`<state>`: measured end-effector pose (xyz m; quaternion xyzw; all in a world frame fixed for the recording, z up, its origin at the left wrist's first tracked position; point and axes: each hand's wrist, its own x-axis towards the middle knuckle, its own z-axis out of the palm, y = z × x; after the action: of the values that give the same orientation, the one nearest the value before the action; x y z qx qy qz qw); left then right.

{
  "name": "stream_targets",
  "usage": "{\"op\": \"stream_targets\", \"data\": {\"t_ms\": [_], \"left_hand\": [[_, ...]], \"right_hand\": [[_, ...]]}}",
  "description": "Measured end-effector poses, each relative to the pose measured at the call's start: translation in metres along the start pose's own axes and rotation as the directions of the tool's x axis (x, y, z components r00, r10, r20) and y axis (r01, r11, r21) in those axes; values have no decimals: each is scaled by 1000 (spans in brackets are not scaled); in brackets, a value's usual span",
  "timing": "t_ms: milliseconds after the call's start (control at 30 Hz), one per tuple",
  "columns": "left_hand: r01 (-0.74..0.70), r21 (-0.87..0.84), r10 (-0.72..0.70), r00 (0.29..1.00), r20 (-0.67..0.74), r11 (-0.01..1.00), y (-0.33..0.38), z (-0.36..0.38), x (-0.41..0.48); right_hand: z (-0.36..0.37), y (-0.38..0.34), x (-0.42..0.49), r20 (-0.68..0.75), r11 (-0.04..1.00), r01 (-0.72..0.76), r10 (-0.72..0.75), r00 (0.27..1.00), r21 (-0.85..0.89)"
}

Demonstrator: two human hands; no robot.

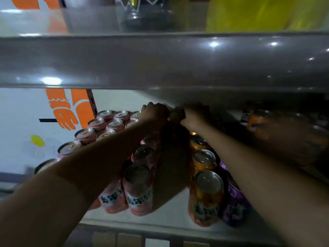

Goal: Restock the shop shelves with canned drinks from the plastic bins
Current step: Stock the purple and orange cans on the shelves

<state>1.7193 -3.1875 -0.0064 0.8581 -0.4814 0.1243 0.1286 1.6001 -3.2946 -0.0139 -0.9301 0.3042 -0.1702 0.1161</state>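
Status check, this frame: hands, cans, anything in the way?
Left hand, right hand far back between rows, grips unclear. Pink cans left, orange cans right. Upper shelf overhangs, hands in shadow.

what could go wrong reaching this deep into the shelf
Left forearm crosses over the pink cans; a dip could tip the front ones off the edge. Right forearm runs beside the orange cans and might nudge them. Under the upper shelf the left hand and right hand sit in shadow, so placing may be blind.
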Motion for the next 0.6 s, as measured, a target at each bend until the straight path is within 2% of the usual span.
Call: {"op": "stream_targets", "data": {"t_ms": [100, 233, 300, 367, 467, 533, 600], "left_hand": [[-6, 65, 5, 1000, 2, 998, 3, 6, 0], [-5, 73, 5, 1000, 4, 997, 2, 8, 1], [2, 58, -1, 1000, -10, 998, 3, 7, -2], [26, -52, -28, 998, -52, 998, 5, 3, -8], [77, -320, -104, 992, -69, 944, 2, -10, -19], [125, -455, -156, 987, -33, 882, -4, -20, -29], [154, -588, -198, 980, -10, 794, -7, -30, -46]], "right_hand": [[7, 1, 3, -20, 999, -14, 13, 1000, -46], [8, -3, 6, -21, 985, -21, 18, 1000, -171], [7, -7, 5, -9, 986, -18, 17, 1000, -165], [3, -10, 2, 6, 994, -20, 21, 1000, -103], [-11, -12, -10, -27, 998, -56, 56, 998, 0], [-24, -11, -23, -80, 988, -64, 76, 994, 137], [-40, -14, -47, -79, 931, -85, 120, 990, 355]]}}
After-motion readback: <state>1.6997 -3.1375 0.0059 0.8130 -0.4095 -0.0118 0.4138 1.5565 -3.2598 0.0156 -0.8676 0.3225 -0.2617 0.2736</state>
